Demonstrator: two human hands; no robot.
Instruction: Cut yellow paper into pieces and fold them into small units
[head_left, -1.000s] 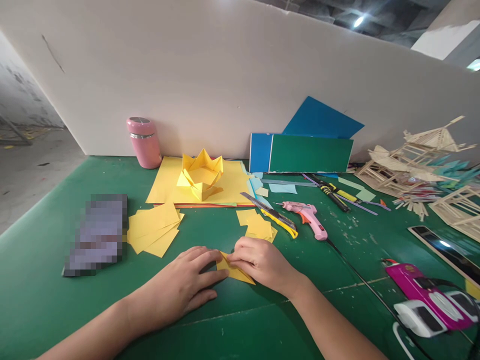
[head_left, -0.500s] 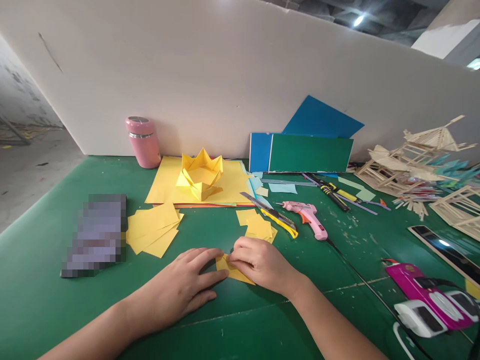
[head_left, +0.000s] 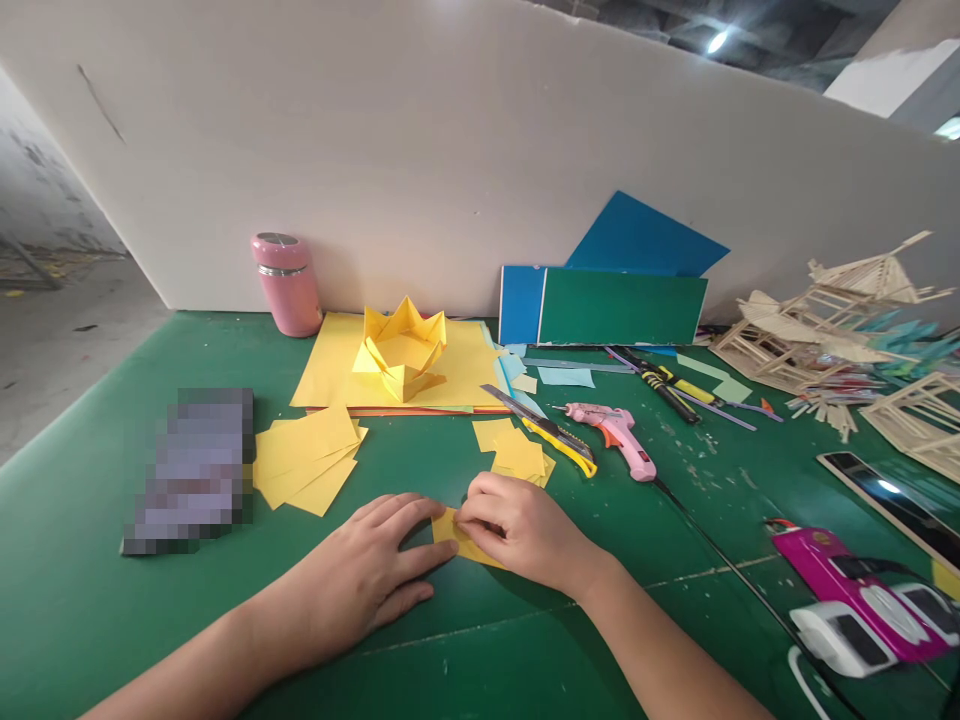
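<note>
A small piece of yellow paper (head_left: 466, 545) lies on the green table between my two hands, partly covered by them. My left hand (head_left: 390, 560) rests flat with its fingers apart, the index and middle fingertips on the paper's left side. Curled over the right part of the paper is my right hand (head_left: 517, 525), its thumb and fingers pinched together at the paper's upper edge. Just beyond it lie several loose yellow paper pieces (head_left: 521, 455), and a fanned stack of yellow paper rectangles (head_left: 311, 455) sits to the left.
A folded yellow paper crown shape (head_left: 401, 350) stands on yellow sheets (head_left: 322, 365). To the right are a yellow utility knife (head_left: 559, 440), a pink glue gun (head_left: 619, 437) with its cord, a magenta power strip (head_left: 862, 590), a phone (head_left: 892, 505) and stick models (head_left: 802, 320). A pink flask (head_left: 289, 290) stands behind.
Both hands stay nearly in place. The small yellow paper now looks flatter at its top edge, and less of its lower right corner shows beside my right hand.
</note>
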